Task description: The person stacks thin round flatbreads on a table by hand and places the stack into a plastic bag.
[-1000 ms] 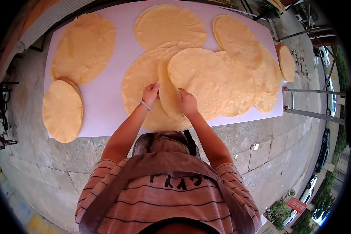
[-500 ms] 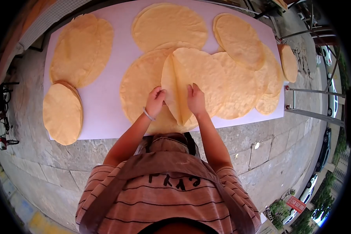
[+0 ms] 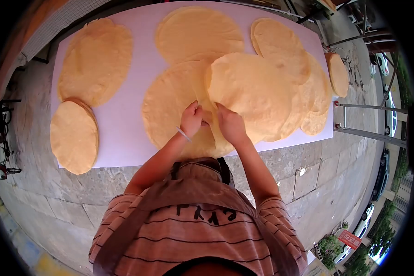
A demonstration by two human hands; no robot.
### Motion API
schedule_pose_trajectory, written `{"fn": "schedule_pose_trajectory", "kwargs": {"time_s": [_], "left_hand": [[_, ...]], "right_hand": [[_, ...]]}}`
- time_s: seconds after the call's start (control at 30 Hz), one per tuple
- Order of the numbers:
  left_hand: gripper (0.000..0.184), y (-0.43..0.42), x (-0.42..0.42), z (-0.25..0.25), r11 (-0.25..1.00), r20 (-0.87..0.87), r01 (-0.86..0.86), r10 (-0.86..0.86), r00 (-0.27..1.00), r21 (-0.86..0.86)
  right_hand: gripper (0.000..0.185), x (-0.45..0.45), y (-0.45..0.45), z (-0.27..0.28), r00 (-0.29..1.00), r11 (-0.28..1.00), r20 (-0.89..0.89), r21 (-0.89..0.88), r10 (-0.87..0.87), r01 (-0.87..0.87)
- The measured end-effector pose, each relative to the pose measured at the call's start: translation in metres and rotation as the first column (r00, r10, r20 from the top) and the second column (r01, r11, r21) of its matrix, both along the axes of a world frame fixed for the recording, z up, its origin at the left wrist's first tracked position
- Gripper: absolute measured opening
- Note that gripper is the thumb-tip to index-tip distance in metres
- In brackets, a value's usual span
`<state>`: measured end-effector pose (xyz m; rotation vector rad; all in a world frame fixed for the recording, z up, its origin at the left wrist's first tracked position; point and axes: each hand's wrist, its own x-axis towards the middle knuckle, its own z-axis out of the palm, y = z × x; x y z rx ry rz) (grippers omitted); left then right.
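Observation:
Thin round tan sheets lie in overlapping piles on a pale table. My left hand (image 3: 191,120), with a band at the wrist, is closed at the folded left edge of a sheet, over the middle pile (image 3: 168,103). Close to its right, my right hand (image 3: 231,123) pinches the edge of the top sheet (image 3: 248,92), which lies over the right-hand row of sheets. Between the two hands a narrow strip of sheet stands raised, slightly blurred. My fingertips are partly hidden by my hands.
The pale table (image 3: 119,133) also bears a pile at the back middle (image 3: 198,32), one at the back left (image 3: 94,64), a smaller one at the left corner (image 3: 73,138) and one at the back right (image 3: 278,43). Metal bars (image 3: 370,136) stand right of the table.
Both hands have shifted slightly right since half a second ago. The sheet's left flap, raised between the hands then, is narrower now, and the top sheet's rounded left edge shows.

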<state>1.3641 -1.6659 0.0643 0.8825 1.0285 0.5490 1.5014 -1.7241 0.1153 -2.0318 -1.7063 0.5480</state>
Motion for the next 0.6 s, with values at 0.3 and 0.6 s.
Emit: {"fn": "schedule_pose_trajectory", "kwargs": {"time_s": [0.3, 0.6], "left_hand": [[0.016, 0.010, -0.034, -0.084, 0.874, -0.193, -0.173, 0.286, 0.939, 0.454], [0.015, 0.006, -0.036, -0.055, 0.999, -0.233, 0.014, -0.023, 0.972, -0.042]], "right_hand": [[0.022, 0.074, 0.013, 0.124, 0.881, 0.963, 0.390, 0.084, -0.268, 0.256], [0.031, 0.026, 0.027, 0.053, 0.984, 0.995, 0.173, 0.103, -0.038, 0.020]]}}
